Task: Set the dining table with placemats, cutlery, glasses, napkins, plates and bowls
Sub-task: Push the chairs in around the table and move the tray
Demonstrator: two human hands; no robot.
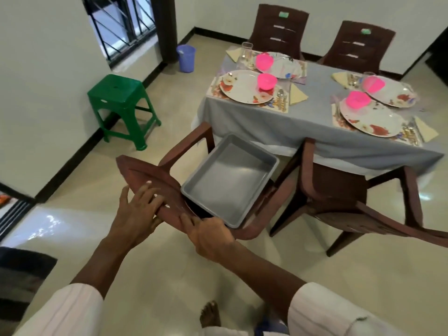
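The dining table (315, 112) wears a grey cloth and carries several place settings. Each has a floral plate (242, 89) on a placemat (213, 89), a pink bowl (266, 81), a yellow napkin (297, 94) and cutlery (281, 98). A glass (246, 50) stands at the far left setting. Nearer to me, a brown chair (150, 173) holds an empty grey tray (230, 180) on its seat. My left hand (138, 207) grips the top of the chair's back, fingers over it and thumb under. My right hand (208, 236) grips the same back close to the tray's corner.
A second brown chair (339, 190) stands to the right, tucked at the table. Two more chairs (278, 27) are on the far side. A green stool (121, 98) and a blue bucket (186, 58) sit by the left wall. My bare foot (209, 314) is on the tiled floor.
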